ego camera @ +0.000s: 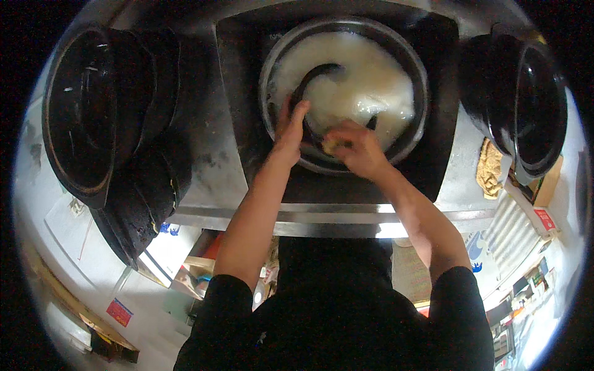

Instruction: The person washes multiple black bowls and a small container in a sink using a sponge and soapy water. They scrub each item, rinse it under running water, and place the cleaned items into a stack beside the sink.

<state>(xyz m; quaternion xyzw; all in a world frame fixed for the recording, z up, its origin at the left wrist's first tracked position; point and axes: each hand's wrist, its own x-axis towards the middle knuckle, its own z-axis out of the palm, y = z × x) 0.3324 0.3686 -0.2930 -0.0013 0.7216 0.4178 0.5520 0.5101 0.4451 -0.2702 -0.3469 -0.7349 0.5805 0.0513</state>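
A large round basin (pixel 421 120) with a grey rim holds cloudy, whitish liquid (pixel 343 51). My left hand (pixel 292 127) grips the black curved rim (pixel 308 79) of a dish that lies partly under the liquid, so its full shape is hidden. Inside the basin's near side, my right hand (pixel 359 148) is closed on a small yellowish pad (pixel 330 144), perhaps a sponge, against the near part of that dish. A short dark tip (pixel 372 122) shows just beyond the right hand's knuckles.
Glossy black vessels (pixel 81 111) stand nested on edge at the left, with more black vessels (pixel 540 106) at the right. A tan cloth (pixel 489 169) lies by the right group. The basin sits within a dark square area (pixel 250 153) of a metal counter (pixel 211 160).
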